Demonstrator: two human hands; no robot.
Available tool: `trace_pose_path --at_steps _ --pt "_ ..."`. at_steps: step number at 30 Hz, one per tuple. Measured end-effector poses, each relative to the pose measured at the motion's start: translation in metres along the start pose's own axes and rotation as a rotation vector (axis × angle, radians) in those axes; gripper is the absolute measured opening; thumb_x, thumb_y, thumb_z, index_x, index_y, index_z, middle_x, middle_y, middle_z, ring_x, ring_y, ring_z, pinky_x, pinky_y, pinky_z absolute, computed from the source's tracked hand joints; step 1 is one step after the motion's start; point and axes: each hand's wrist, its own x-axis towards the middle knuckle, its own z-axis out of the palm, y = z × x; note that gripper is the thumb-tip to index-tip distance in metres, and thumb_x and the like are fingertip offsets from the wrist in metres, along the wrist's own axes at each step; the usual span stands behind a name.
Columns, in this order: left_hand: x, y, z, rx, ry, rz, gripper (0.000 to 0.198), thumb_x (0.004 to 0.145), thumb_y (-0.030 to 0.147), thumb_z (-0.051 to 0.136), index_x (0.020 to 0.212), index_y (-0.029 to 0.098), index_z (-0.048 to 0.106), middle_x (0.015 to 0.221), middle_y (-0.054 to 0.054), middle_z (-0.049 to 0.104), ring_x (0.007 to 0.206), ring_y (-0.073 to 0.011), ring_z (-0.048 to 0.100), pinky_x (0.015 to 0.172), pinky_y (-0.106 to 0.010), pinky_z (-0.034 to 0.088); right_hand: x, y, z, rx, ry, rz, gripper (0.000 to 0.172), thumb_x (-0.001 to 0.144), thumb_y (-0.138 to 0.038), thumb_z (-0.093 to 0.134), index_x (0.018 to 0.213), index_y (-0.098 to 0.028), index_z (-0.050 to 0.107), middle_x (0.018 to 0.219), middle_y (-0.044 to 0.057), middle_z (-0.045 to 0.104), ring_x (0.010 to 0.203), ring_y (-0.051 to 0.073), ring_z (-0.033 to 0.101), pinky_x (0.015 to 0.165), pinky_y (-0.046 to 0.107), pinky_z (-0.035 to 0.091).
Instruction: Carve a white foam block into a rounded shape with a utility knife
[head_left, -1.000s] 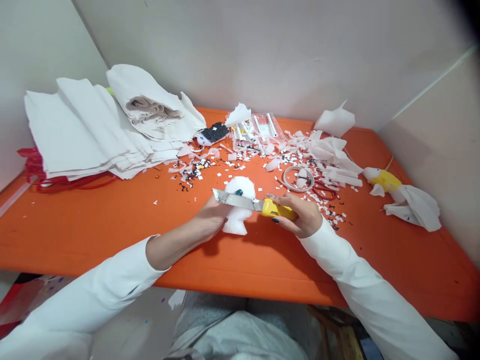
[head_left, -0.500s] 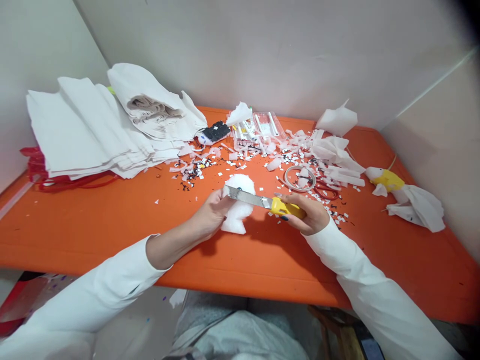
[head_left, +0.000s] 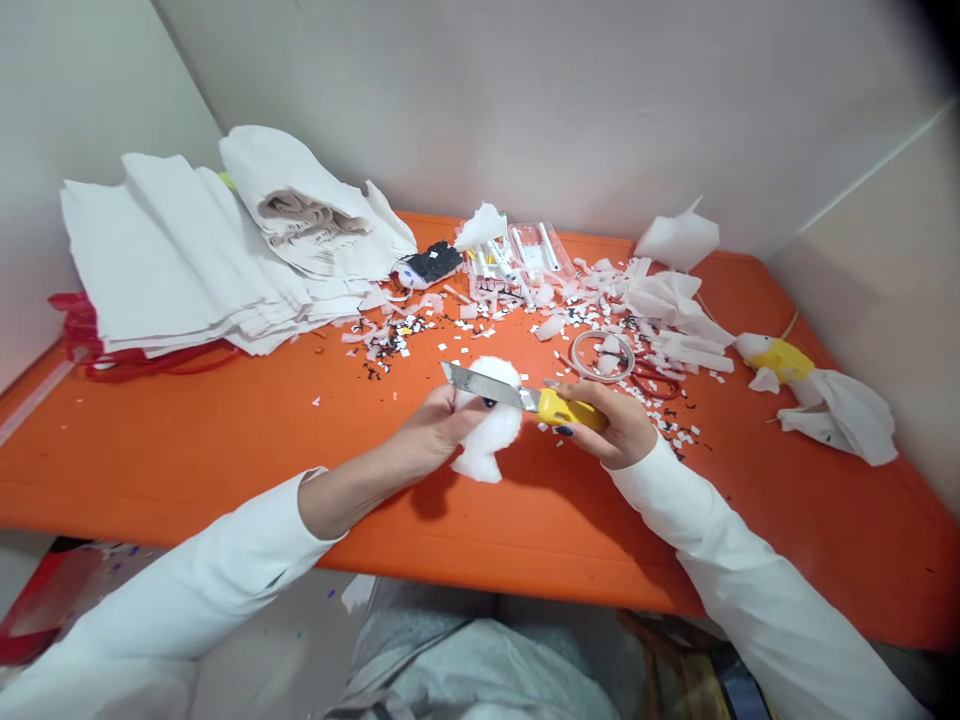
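My left hand [head_left: 435,432] grips a fluffy white foam piece [head_left: 491,438] from its left side, with the thumb across its front. The piece has a rounded top and a narrower, flared lower end. In my right hand [head_left: 619,425] is a yellow-handled utility knife [head_left: 570,408], its wide blade extended to the left. The blade lies across the upper part of the foam, over my left thumb's side. Whether its edge touches the foam I cannot tell. Both hands are above the orange table [head_left: 360,480].
White sheets [head_left: 180,260] are stacked at the left. Paper and foam scraps lie across the back beside a clear plastic box [head_left: 536,250]. A tape roll [head_left: 602,357] and red-handled scissors [head_left: 660,380] are near my right hand. A yellow-and-white object [head_left: 780,358] lies at the right.
The foam piece has turned slightly and shifted a little right and down. My left thumb now lies across its front, and the blade's pointed tip shows past the foam's left side.
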Motion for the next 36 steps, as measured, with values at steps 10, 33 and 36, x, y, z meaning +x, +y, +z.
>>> trace_pose_path --at_steps 10,33,36 --pt "0.011 -0.006 -0.016 0.056 0.029 0.043 0.057 0.061 0.066 0.072 0.078 0.013 0.061 0.059 0.0 0.058 0.046 -0.0076 0.048 0.041 -0.017 0.036 -0.011 0.01 0.003 0.28 0.115 0.123 0.026 0.088 -0.033 0.062 0.113 -0.025 0.058 0.11 0.011 0.072 0.085 0.02 0.073 0.069 0.028 0.057" --pt "-0.004 0.0 -0.007 0.095 -0.08 0.009 0.026 0.071 0.04 0.066 0.071 0.015 0.059 0.059 0.003 0.051 0.047 -0.0057 0.039 0.042 -0.017 0.03 0.0 -0.002 0.005 0.132 -0.002 0.053 0.026 0.086 -0.031 0.063 0.111 -0.023 0.062 0.11 0.01 0.073 0.093 0.022 0.073 0.074 0.028 0.059" --pt "-0.002 -0.003 -0.011 0.089 -0.086 0.037 0.023 0.069 0.037 0.067 0.07 0.015 0.058 0.056 0.003 0.05 0.045 -0.0054 0.038 0.04 -0.017 0.029 -0.001 -0.002 0.005 0.195 -0.004 0.068 0.026 0.086 -0.03 0.064 0.111 -0.024 0.062 0.11 0.01 0.073 0.096 0.023 0.072 0.075 0.028 0.059"
